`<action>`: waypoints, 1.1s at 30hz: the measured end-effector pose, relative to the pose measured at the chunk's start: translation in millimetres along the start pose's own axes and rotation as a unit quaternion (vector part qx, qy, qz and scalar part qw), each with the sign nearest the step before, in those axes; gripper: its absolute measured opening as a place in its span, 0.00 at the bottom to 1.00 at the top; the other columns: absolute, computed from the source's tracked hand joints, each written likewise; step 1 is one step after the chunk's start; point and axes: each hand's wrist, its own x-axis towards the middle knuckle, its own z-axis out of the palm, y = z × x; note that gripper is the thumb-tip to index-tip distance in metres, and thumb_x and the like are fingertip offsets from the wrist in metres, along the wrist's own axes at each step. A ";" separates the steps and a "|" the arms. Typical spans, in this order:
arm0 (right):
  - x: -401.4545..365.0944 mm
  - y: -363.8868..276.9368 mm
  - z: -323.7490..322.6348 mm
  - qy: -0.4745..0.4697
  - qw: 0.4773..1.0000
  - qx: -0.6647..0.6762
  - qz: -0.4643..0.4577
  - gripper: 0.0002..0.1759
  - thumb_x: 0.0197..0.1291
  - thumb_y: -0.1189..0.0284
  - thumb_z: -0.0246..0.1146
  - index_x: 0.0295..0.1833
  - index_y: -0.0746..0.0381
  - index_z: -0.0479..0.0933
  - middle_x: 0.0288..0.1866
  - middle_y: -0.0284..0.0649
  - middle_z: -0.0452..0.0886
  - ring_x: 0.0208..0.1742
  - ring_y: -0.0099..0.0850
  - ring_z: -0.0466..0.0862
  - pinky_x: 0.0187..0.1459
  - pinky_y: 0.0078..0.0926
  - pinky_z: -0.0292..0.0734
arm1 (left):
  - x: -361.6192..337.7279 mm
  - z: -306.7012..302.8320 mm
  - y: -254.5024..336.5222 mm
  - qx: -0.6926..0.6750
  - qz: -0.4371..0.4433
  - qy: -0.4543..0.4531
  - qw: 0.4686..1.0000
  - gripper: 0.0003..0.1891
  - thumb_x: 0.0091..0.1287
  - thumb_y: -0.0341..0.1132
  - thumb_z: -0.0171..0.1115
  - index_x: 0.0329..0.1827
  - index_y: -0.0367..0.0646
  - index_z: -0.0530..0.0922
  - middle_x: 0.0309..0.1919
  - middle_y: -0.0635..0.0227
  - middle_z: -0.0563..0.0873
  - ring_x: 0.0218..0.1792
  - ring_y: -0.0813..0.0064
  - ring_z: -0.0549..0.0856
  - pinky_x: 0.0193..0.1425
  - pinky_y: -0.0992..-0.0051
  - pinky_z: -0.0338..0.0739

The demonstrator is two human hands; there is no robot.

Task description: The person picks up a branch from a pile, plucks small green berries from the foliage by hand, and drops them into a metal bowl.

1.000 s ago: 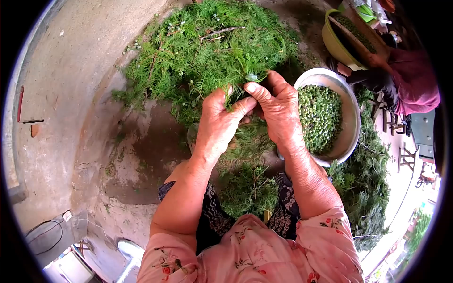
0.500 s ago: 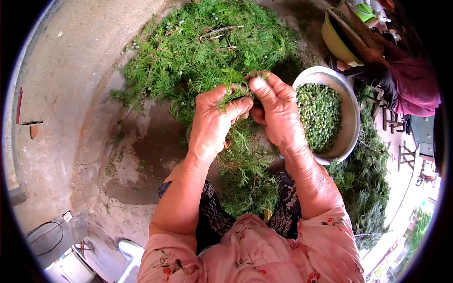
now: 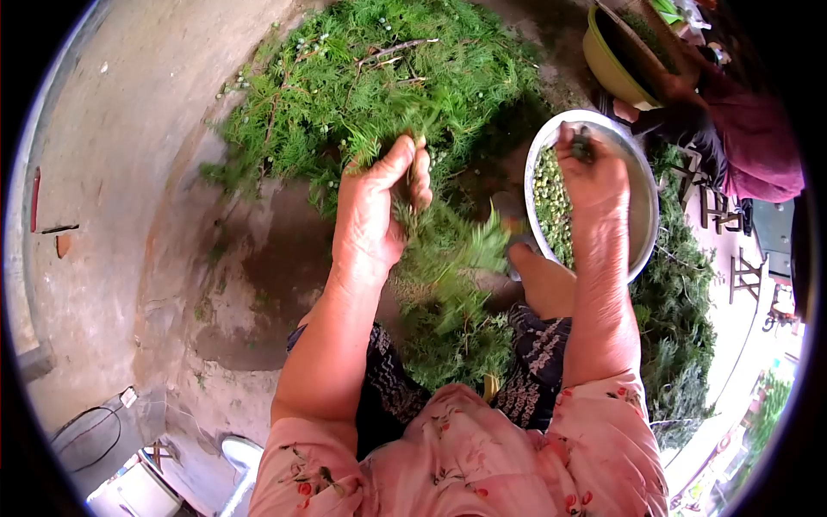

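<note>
My left hand (image 3: 372, 207) is closed around a green cypress sprig (image 3: 363, 142), in front of a big heap of cut cypress branches (image 3: 345, 77). Over a metal basin (image 3: 641, 194) on the right is my right hand (image 3: 596, 177), its fingers curled around a few small dark-green cones (image 3: 582, 145). Many round green cones (image 3: 551, 202) lie in the basin, partly hidden by my right hand and forearm. More cypress foliage (image 3: 452, 345) is between my legs, its upper part blurred.
Another person in a maroon top (image 3: 749, 142) sits at the upper right, beside a yellow tub (image 3: 607, 69). Dark-green branches (image 3: 680, 345) are piled right of the basin. Small wooden stools (image 3: 745, 276) stand farther right. Bare concrete floor (image 3: 112, 155) extends to the left.
My hands were together at the sprig; they are now apart. My right hand has moved right, over the basin, with small cones in its fingers. My left hand keeps the sprig.
</note>
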 end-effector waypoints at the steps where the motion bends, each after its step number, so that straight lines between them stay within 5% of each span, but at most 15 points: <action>1: 13.2 -18.0 -16.0 -0.024 1.000 -0.010 -0.012 0.10 0.62 0.79 0.45 0.45 0.76 0.58 0.41 0.54 0.67 0.36 0.44 0.75 0.39 0.36 0.79 | -0.5 -0.9 1.2 0.000 -0.003 0.011 1.000 0.12 0.61 0.36 0.60 0.42 0.36 0.76 0.25 0.69 0.80 0.19 0.79 0.76 0.24 0.80 0.70; 3: 1.4 -34.1 -12.0 -0.005 0.985 -0.086 -0.149 0.20 0.63 0.77 0.41 0.57 0.79 0.54 0.54 0.63 0.62 0.52 0.48 0.71 0.52 0.38 0.78 | 1.1 -2.6 0.5 0.016 0.015 0.007 1.000 0.13 0.61 0.37 0.59 0.45 0.40 0.76 0.28 0.69 0.80 0.24 0.76 0.78 0.28 0.76 0.72; 4: 13.5 -51.5 -23.0 -0.041 0.991 -0.034 -0.123 0.21 0.64 0.75 0.41 0.59 0.78 0.56 0.58 0.63 0.62 0.58 0.46 0.69 0.56 0.35 0.75 | 1.7 1.4 -0.1 -0.034 0.005 0.022 0.999 0.12 0.63 0.37 0.57 0.46 0.42 0.76 0.30 0.69 0.79 0.30 0.73 0.79 0.29 0.75 0.70; 5: 28.2 -64.7 -42.1 -0.030 0.894 -0.393 -0.214 0.18 0.63 0.77 0.45 0.55 0.79 0.62 0.54 0.57 0.68 0.55 0.41 0.71 0.56 0.31 0.74 | 2.8 0.1 -0.5 -0.034 0.004 0.023 0.999 0.12 0.63 0.37 0.57 0.46 0.42 0.76 0.30 0.69 0.79 0.30 0.73 0.79 0.29 0.75 0.70; 8: 51.5 -94.0 -56.3 0.019 0.961 -0.193 -0.195 0.17 0.61 0.77 0.48 0.52 0.79 0.64 0.47 0.52 0.73 0.50 0.37 0.74 0.51 0.26 0.76 | 6.7 -3.7 0.1 -0.101 -0.017 0.030 0.994 0.09 0.64 0.33 0.54 0.44 0.41 0.76 0.31 0.67 0.78 0.33 0.70 0.76 0.35 0.70 0.73; 11: 75.3 -113.4 -86.3 0.022 0.866 -0.426 -0.262 0.14 0.61 0.78 0.46 0.48 0.79 0.65 0.46 0.51 0.73 0.46 0.36 0.75 0.50 0.30 0.75 | 8.8 -1.6 -2.4 -0.108 0.000 0.055 0.993 0.08 0.65 0.32 0.53 0.43 0.41 0.76 0.33 0.67 0.77 0.33 0.69 0.76 0.41 0.66 0.75; 13: 44.8 -95.0 -50.0 0.069 0.966 -0.088 -0.234 0.12 0.62 0.78 0.44 0.47 0.75 0.66 0.45 0.50 0.73 0.48 0.36 0.75 0.53 0.34 0.72 | 9.4 -2.3 -5.1 -0.108 0.013 0.027 0.994 0.08 0.66 0.32 0.51 0.43 0.41 0.76 0.34 0.67 0.77 0.34 0.70 0.75 0.44 0.66 0.75; 18: -4.8 -41.6 -14.7 -0.105 0.967 -0.197 -0.125 0.12 0.64 0.75 0.45 0.47 0.73 0.67 0.39 0.49 0.76 0.39 0.38 0.80 0.41 0.34 0.78 | 7.1 -1.4 -9.3 -0.088 0.038 0.012 0.995 0.10 0.65 0.31 0.52 0.46 0.40 0.76 0.34 0.68 0.79 0.35 0.73 0.76 0.41 0.70 0.74; 21: -36.4 -21.8 -1.6 -0.274 0.886 -0.375 -0.012 0.18 0.62 0.65 0.54 0.48 0.69 0.72 0.37 0.45 0.80 0.35 0.32 0.80 0.39 0.28 0.78 | 6.5 0.4 -10.4 -0.093 0.047 -0.015 0.994 0.10 0.65 0.31 0.52 0.46 0.40 0.76 0.33 0.68 0.80 0.35 0.74 0.77 0.40 0.73 0.74; 24: -63.7 1.1 6.7 -0.435 0.700 -0.551 -0.131 0.41 0.49 0.44 0.60 0.60 0.65 0.66 0.43 0.42 0.79 0.45 0.29 0.78 0.48 0.30 0.72 | 7.0 1.8 -9.8 -0.069 0.057 0.012 0.996 0.09 0.64 0.31 0.53 0.44 0.40 0.77 0.34 0.68 0.80 0.35 0.75 0.77 0.41 0.73 0.74; 25: -69.7 -2.7 12.5 -0.485 0.579 -0.641 -0.135 0.42 0.50 0.46 0.61 0.62 0.66 0.63 0.44 0.45 0.79 0.49 0.30 0.76 0.52 0.28 0.69 | 6.7 3.9 -10.9 -0.066 0.058 0.015 0.996 0.08 0.64 0.31 0.54 0.43 0.40 0.77 0.34 0.68 0.80 0.36 0.75 0.78 0.41 0.72 0.74; 26: -70.5 6.5 4.9 -0.498 0.567 -0.650 -0.090 0.45 0.45 0.46 0.61 0.63 0.64 0.61 0.52 0.54 0.74 0.57 0.42 0.72 0.57 0.32 0.68 | 5.7 6.0 -12.9 -0.062 0.063 0.014 0.996 0.09 0.63 0.30 0.54 0.43 0.39 0.77 0.35 0.67 0.81 0.36 0.75 0.78 0.42 0.72 0.74; 30: -69.9 48.3 -14.8 -0.417 0.556 -0.719 -0.001 0.26 0.56 0.58 0.60 0.52 0.67 0.70 0.36 0.57 0.77 0.36 0.36 0.76 0.42 0.32 0.71 | 3.1 10.2 -22.4 -0.006 0.106 -0.026 0.994 0.09 0.61 0.29 0.57 0.43 0.36 0.77 0.34 0.65 0.82 0.35 0.73 0.79 0.47 0.71 0.72; 32: -68.5 69.1 -24.1 -0.491 0.662 -0.539 -0.174 0.17 0.57 0.65 0.60 0.39 0.70 0.73 0.23 0.54 0.73 0.24 0.32 0.71 0.31 0.34 0.68 | 0.1 14.3 -23.9 0.019 0.120 -0.015 0.993 0.09 0.60 0.28 0.58 0.43 0.36 0.77 0.33 0.65 0.82 0.35 0.74 0.80 0.47 0.73 0.71; 33: -69.0 67.4 -23.5 -0.492 0.662 -0.539 -0.174 0.17 0.57 0.65 0.60 0.39 0.70 0.73 0.23 0.54 0.73 0.24 0.32 0.71 0.31 0.34 0.68 | 0.2 14.1 -24.6 0.018 0.120 -0.014 0.992 0.09 0.60 0.28 0.58 0.43 0.36 0.77 0.33 0.65 0.82 0.35 0.74 0.80 0.47 0.73 0.71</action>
